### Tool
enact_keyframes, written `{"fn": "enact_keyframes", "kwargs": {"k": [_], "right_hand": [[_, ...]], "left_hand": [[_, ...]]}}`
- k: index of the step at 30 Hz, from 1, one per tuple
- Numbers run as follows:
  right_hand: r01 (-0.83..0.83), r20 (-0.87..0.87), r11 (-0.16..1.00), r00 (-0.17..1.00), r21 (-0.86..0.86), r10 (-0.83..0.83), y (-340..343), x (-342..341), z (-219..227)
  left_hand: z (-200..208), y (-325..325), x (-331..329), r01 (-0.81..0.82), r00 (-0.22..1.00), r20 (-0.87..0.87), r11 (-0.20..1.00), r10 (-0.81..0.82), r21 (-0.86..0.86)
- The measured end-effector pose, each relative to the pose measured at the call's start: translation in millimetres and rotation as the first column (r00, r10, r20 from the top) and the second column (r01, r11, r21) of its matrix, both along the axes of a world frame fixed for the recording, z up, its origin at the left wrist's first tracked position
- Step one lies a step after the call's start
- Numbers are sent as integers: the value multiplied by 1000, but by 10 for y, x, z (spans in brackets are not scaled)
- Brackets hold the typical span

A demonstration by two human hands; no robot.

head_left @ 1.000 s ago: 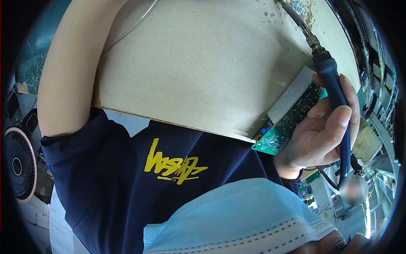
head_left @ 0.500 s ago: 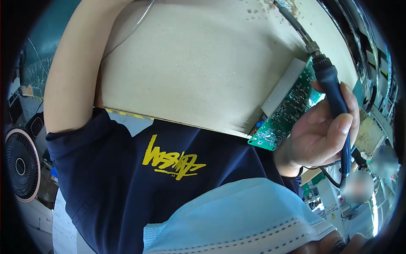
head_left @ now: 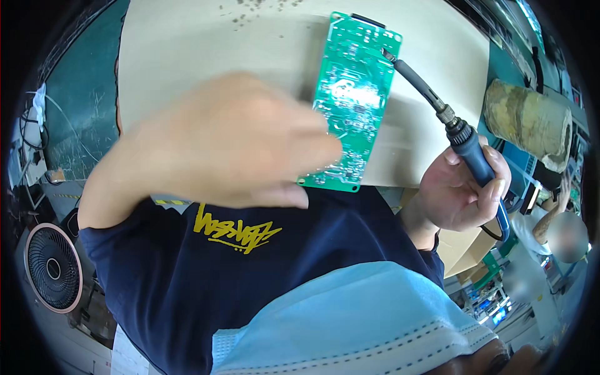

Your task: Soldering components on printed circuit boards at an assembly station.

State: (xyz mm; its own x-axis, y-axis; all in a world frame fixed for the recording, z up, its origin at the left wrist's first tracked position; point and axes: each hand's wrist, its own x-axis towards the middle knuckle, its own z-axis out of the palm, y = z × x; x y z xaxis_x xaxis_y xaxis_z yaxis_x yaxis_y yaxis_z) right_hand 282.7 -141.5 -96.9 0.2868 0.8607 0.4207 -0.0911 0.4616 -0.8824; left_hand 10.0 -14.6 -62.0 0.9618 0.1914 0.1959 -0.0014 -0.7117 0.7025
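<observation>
A green circuit board (head_left: 353,115) is over the worktop (head_left: 206,53), with its long side running away from the person and its near end at the worktop's front edge, close to the dark blue shirt (head_left: 162,275). The right hand (head_left: 462,190) has its grip closed around the dark handle of a soldering iron (head_left: 478,165), which slants up and to the left. The iron's tip (head_left: 387,55) appears over the far right part of the board; whether it touches cannot be told. The left hand (head_left: 256,144) is blurred, its fingers across the board's near left side and its thumb apart from them, lower down. Whether that grip has hold of anything cannot be told. Brown specks (head_left: 247,15) mark the worktop's far side. A fan (head_left: 53,269) stands off to the left.
</observation>
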Motion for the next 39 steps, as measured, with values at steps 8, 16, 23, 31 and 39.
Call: {"fn": "enact_keyframes", "kwargs": {"k": [8,16,23,31,39], "right_hand": [[1,3,1000,1000,23,-1,22,206,-58],[-3,102,971,994,238,-22,-6,304,-157],[56,161,936,980,347,-118,-16,260,-223],[181,177,930,953,320,-246,33,116,-204],[160,183,938,958,308,-223,56,79,-194]], "left_hand": [[-102,-243,427,-16,993,-115,985,37,175],[-104,12,473,-155,988,-2,985,155,73],[-271,196,510,-486,842,143,847,520,-216],[-461,230,571,-400,817,398,907,417,-130],[-465,234,549,-398,824,377,906,422,-144]]}}
